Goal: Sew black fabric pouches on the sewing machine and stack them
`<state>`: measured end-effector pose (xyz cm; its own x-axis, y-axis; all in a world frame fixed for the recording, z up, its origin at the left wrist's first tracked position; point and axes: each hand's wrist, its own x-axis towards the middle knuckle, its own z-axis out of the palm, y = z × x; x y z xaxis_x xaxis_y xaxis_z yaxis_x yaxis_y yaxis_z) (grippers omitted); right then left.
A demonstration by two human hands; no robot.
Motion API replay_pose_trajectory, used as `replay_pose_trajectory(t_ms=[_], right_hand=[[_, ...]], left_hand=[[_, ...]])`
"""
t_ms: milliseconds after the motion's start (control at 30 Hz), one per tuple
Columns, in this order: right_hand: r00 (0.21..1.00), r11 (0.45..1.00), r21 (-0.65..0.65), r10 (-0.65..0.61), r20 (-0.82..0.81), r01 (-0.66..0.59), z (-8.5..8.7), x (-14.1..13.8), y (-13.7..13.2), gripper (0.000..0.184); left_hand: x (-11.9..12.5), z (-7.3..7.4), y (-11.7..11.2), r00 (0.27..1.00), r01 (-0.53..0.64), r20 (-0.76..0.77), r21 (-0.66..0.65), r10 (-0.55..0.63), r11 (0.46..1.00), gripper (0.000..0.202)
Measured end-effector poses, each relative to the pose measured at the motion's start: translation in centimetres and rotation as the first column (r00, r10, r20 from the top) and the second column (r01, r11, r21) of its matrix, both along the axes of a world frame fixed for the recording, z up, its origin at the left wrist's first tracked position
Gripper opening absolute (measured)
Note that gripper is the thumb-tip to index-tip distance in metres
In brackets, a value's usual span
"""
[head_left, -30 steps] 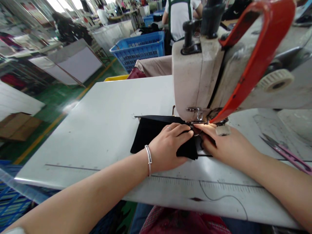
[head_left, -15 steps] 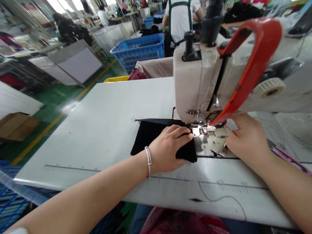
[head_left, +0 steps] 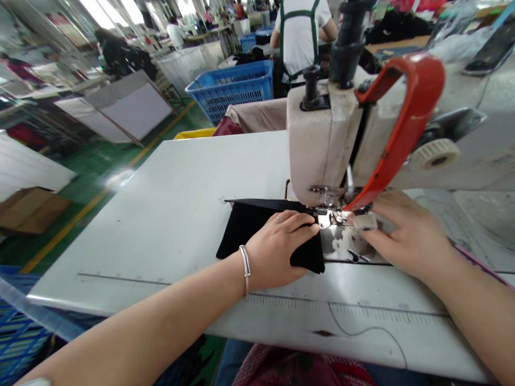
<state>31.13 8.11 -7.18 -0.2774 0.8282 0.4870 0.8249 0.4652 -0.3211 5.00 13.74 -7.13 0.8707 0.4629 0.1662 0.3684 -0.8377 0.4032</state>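
Note:
A folded piece of black fabric (head_left: 245, 228) lies flat on the sewing machine table, its right edge at the presser foot (head_left: 324, 219). My left hand (head_left: 277, 249), with a ring and a silver bangle, presses on it near that edge; the thumb is at the fabric's front side. To the right of the needle area, my right hand (head_left: 406, 236) has thumb and forefinger around a small pale block (head_left: 365, 222) beside the presser foot. Its other fingers are hidden. Above both hands stands the white sewing machine head (head_left: 314, 145) with a red curved guard (head_left: 418, 118).
A ruler scale (head_left: 350, 306) runs along the front of the white table (head_left: 193, 177). A loose thread (head_left: 374, 328) crosses the front edge. Pink-handled tool (head_left: 478, 262) lies behind my right forearm. Past the table are a blue basket (head_left: 237, 83) and a person in white (head_left: 300, 37).
My right hand has moved slightly left, its thumb and forefinger now around the pale block. My left hand and the black fabric stay in place. The view has shifted slightly.

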Motion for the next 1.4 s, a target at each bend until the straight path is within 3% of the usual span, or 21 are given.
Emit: replay_pose_trajectory(t_ms=[100, 200, 267, 333, 433, 533, 600, 667, 767, 833, 933, 1033, 1133, 1300, 1400], right_hand=[[0.981, 0.975, -0.114, 0.187, -0.05, -0.191, 1.6, 0.4, -0.5, 0.009], [0.934, 0.858, -0.377, 0.352, -0.061, -0.348, 2.7, 1.9, -1.0, 0.029], [0.917, 0.8, -0.463, 0.392, -0.081, -0.383, 2.5, 2.7, -1.1, 0.037], [0.94, 0.839, -0.432, 0.333, -0.075, -0.332, 1.6, 2.7, -0.7, 0.033], [0.998, 0.975, -0.214, 0.055, 0.001, -0.053, -0.3, 1.1, 0.4, 0.018], [0.991, 0.995, -0.03, -0.09, 0.099, 0.093, -1.0, -0.6, 0.8, 0.011], [0.991, 0.999, 0.035, -0.026, 0.13, 0.021, -0.7, -1.2, 0.3, 0.009], [0.986, 0.991, 0.048, 0.118, 0.119, -0.124, -0.2, -1.6, -0.5, 0.007], [0.946, 0.947, -0.032, 0.32, 0.059, -0.319, 0.3, -2.1, -1.6, 0.015], [0.928, 0.924, -0.107, 0.371, 0.016, -0.368, 0.2, -2.4, -1.9, 0.02], [0.93, 0.916, -0.169, 0.368, -0.004, -0.363, -0.2, -2.6, -1.9, 0.014], [0.93, 0.927, -0.093, 0.366, 0.032, -0.362, -0.7, -2.9, -1.8, 0.021], [0.896, 0.898, -0.024, 0.44, 0.067, -0.439, -1.1, -3.4, -1.9, 0.02], [0.881, 0.889, -0.044, 0.457, 0.122, -0.456, -1.6, -3.7, -2.3, 0.016], [0.887, 0.896, -0.047, 0.444, 0.128, -0.442, -1.4, -3.7, -2.5, 0.016]], left_hand=[[-0.1, 0.1, 0.3, 1.0, -0.006, 0.013, -0.011, 0.007, 1.0, 0.068], [-0.5, 0.4, 1.0, 0.999, 0.02, 0.043, -0.102, -0.016, 0.995, 0.07], [-0.8, 0.6, 1.6, 0.996, 0.06, 0.075, -0.192, -0.047, 0.98, 0.075], [-1.2, 0.9, 2.2, 0.991, 0.094, 0.114, -0.27, -0.065, 0.958, 0.079], [-1.6, 1.3, 2.9, 0.984, 0.12, 0.167, -0.362, -0.063, 0.924, 0.068], [-1.8, 1.8, 3.2, 0.979, 0.133, 0.197, -0.425, -0.052, 0.895, 0.048], [-1.8, 2.1, 3.3, 0.975, 0.147, 0.216, -0.452, -0.052, 0.88, 0.032], [-1.9, 2.4, 3.3, 0.97, 0.166, 0.235, -0.476, -0.057, 0.864, 0.018], [-1.9, 2.6, 3.4, 0.969, 0.193, 0.231, -0.504, -0.084, 0.842, 0.017], [-2.0, 2.7, 3.4, 0.969, 0.21, 0.218, -0.507, -0.111, 0.836, 0.021], [-1.9, 2.8, 3.1, 0.978, 0.157, 0.194, -0.453, -0.075, 0.878, 0.029], [-1.7, 2.8, 2.0, 0.981, 0.017, 0.192, -0.301, 0.043, 0.953, 0.037], [-1.0, 2.3, 0.3, 0.977, -0.021, 0.208, -0.148, 0.052, 0.989, 0.033], [0.2, 0.4, -1.8, 0.998, 0.054, 0.018, 0.19, -0.059, 0.98, 0.036], [0.4, -0.5, -1.9, 0.999, 0.051, -0.02, 0.274, -0.048, 0.96, 0.031]])
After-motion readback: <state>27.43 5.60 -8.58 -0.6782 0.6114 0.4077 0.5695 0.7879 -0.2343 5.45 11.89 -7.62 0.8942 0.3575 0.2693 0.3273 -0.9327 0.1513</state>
